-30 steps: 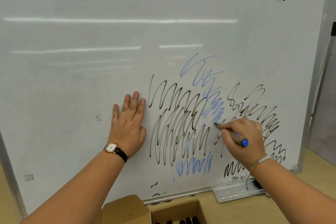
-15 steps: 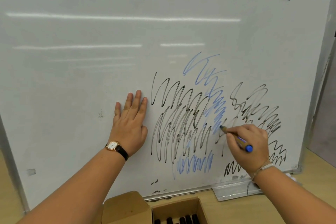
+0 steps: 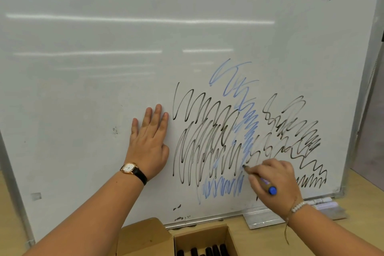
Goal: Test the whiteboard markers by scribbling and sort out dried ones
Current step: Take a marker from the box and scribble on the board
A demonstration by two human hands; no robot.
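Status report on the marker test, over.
Left hand flat on whiteboard. Right hand grips blue marker, tip against board beside blue scribble. Open marker box below, clear of both hands.

Looks like an office or meeting room: a big aluminium-framed whiteboard fills the view, with scribbles at its lower right and strip-light reflections across its upper half. Below it is a pale wooden table, with a cardboard box of markers at its bottom edge and a tray under its lower right corner.
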